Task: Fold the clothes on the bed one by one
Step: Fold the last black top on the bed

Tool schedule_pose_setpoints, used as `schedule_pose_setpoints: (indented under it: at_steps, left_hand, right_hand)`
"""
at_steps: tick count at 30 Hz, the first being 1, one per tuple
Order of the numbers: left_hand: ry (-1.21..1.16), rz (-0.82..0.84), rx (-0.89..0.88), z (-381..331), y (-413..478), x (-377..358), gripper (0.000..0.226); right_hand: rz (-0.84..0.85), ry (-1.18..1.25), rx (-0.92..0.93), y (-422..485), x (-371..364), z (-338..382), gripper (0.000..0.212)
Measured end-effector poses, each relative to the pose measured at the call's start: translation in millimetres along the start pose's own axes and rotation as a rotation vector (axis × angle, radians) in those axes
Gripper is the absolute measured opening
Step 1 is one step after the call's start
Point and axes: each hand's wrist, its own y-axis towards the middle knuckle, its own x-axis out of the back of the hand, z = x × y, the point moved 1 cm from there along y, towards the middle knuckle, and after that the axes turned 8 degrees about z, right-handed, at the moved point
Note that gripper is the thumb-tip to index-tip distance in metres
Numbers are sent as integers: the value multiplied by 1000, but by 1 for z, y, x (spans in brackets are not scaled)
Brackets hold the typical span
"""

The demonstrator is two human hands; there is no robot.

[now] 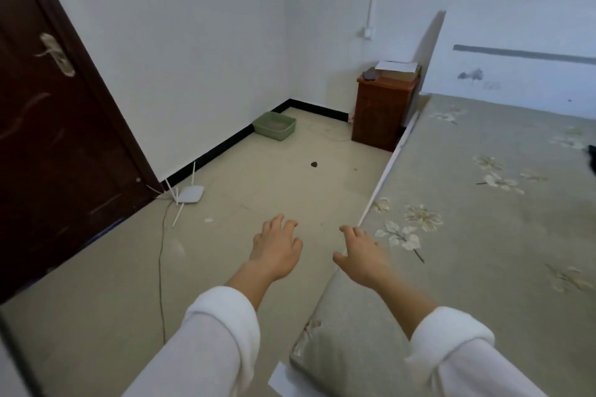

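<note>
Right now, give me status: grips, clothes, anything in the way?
Open, empty: left grip, right grip. Dark thing on bed at far right, maybe clothing. Nothing in the way.

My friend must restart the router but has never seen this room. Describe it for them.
Start at the dark brown door on the left. At its foot, against the black skirting, a flat white router lies on the floor. Unlike the green tray in the corner, it has thin white antennas.
</note>
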Motion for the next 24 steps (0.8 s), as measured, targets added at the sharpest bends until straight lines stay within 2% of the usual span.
schedule_pose_setpoints:
  at_steps: [10, 24]
  left_hand:
    - [23, 1, -11, 87, 131, 92, 46]
    - [129, 79, -161, 166, 321, 182, 47]
  right_hand:
    - [-13, -28, -36, 150, 45, 83, 61]
    - [-120, 54, -167, 337, 89, 153, 62]
